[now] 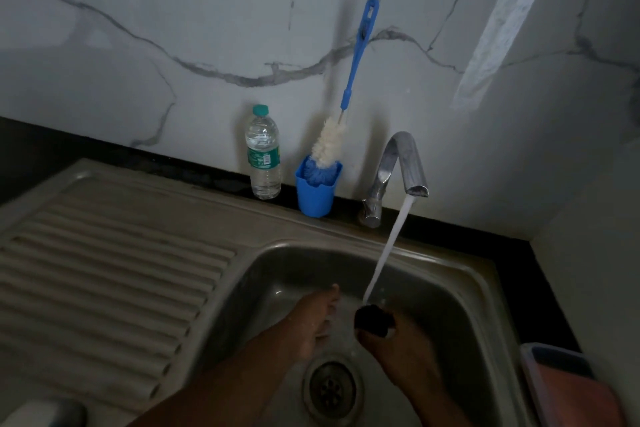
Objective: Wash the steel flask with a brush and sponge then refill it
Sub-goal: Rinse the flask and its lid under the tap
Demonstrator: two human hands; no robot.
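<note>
In the lower centre of the frame, both hands are reaching into the steel sink (460, 284), above its drain (332, 388). The right hand (398, 340) is gripping a small dark object (372, 319), its fingers curled round it, and holding it right under the stream of water (388, 250) that is running from the tap (401, 166) at centre right; in the dim light I cannot tell whether this dark thing is the flask's cap or some other part. The left hand (318, 315) is reaching out beside it, fingers straight and loosely spread, holding nothing and looking wet. At the back of the counter, in the middle of the frame, a blue-handled bottle brush (349, 87) is standing head-down in a blue cup (317, 194), leaning against the marble wall (138, 28), with a clear plastic water bottle (263, 152) standing upright just to the left of it. The ribbed drainboard (104, 270) is filling the left side. A pinkish container (568, 388) is sitting at the lower right edge.
</note>
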